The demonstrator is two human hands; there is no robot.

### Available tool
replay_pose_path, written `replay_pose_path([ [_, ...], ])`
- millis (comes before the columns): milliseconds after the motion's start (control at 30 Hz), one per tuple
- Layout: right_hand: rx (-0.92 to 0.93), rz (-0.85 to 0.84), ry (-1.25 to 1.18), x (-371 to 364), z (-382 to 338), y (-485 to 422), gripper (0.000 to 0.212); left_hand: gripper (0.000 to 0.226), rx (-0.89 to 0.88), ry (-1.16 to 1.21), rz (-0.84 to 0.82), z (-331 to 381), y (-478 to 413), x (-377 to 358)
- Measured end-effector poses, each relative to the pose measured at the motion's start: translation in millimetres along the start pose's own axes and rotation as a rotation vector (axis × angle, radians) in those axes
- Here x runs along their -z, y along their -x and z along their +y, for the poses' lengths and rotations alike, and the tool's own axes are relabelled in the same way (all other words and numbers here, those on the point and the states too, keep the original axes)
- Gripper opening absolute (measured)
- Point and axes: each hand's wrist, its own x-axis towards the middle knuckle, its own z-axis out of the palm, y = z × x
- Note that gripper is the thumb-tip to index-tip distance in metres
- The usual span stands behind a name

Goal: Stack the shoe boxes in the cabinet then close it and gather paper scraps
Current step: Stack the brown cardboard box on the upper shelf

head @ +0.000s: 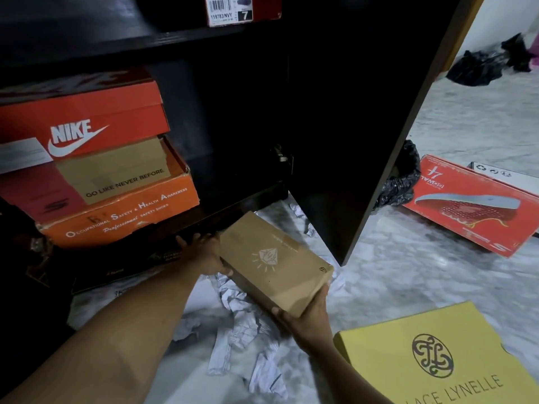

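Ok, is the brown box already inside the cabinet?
No, the brown box is held by both hands above the floor, in front of the open cabinet.

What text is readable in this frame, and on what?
"NIKE": red box, in the cabinet.
"GO LIKE NEVER BEFORE": brown box under it.
"OCCUPATIONAL SAFETY & HEALTH AWARENESS", "Professional SAFETY SHOES": orange box.
"119783/NVY", "7": label on top-shelf box.
"LACE LYNELLE", first letters cut off: yellow box.
Unreadable: held brown box print, red floor box upside-down text, fine label print.
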Motion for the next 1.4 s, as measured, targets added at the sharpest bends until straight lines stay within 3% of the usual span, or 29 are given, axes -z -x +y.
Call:
replay_pose_path([
  [167, 0.001, 0.044, -0.096, 1.0, -2.4, -4.4, 0.121, 0.111, -0.021, 0.043, 0.089, 5.0, 2.3, 11.4],
  [300, 0.013, 0.049, -0.209, 12.7, -19.9, -7.7, 0.105, 0.135, -0.057, 0.186, 0.273, 2.4, 15.1, 41.0],
  [467, 0.047, 0.096, -0.262, 24.3, -77.8, -0.5, 0.148, 0.165, -0.160, 0.587, 0.339, -14.1, 46.2, 94.4],
  [567, 0.097, 0.107, -0.269, 36.1, -121.0, -0.3, 0.155, 0.137, -0.252, 0.771, 0.428, -25.1, 69.9, 128.1],
  [633, 0.162, 0.096, -0.274, 48.9, -154.2, -0.5, 0.155, 0.109, -0.338, 0.834, 0.566, -27.9, 92.3, 155.7],
  [700, 0.238, 0.078, -0.289, 62.6, -188.6, 2.2, 0.154, 0.100, -0.403, 0.885, 0.718, -28.3, 114.2, 185.4],
  [767, 0.332, 0.070, -0.309, 74.1, -224.9, 9.9, 0.151, 0.106, -0.470, 0.899, 0.829, -28.1, 131.4, 216.1],
  [900, 0.550, 0.134, -0.308, 91.2, -289.8, 27.6, 0.147, 0.144, -0.510, 0.860, 0.964, -22.0, 163.4, 287.1],
  [1067, 0.746, 0.183, -0.250, 105.8, -360.3, 43.4, 0.134, 0.134, -0.533, 0.790, 1.084, -24.4, 187.6, 367.9],
  [1267, 0.828, 0.277, -0.206, 102.8, -422.2, 29.0, 0.117, 0.117, -0.369, 0.870, 0.980, -21.4, 167.6, 429.8],
  [1400, 0.825, 0.375, -0.148, 92.5, -436.4, 10.0, 0.104, 0.105, -0.358, 0.918, 0.880, -10.2, 139.6, 441.3],
])
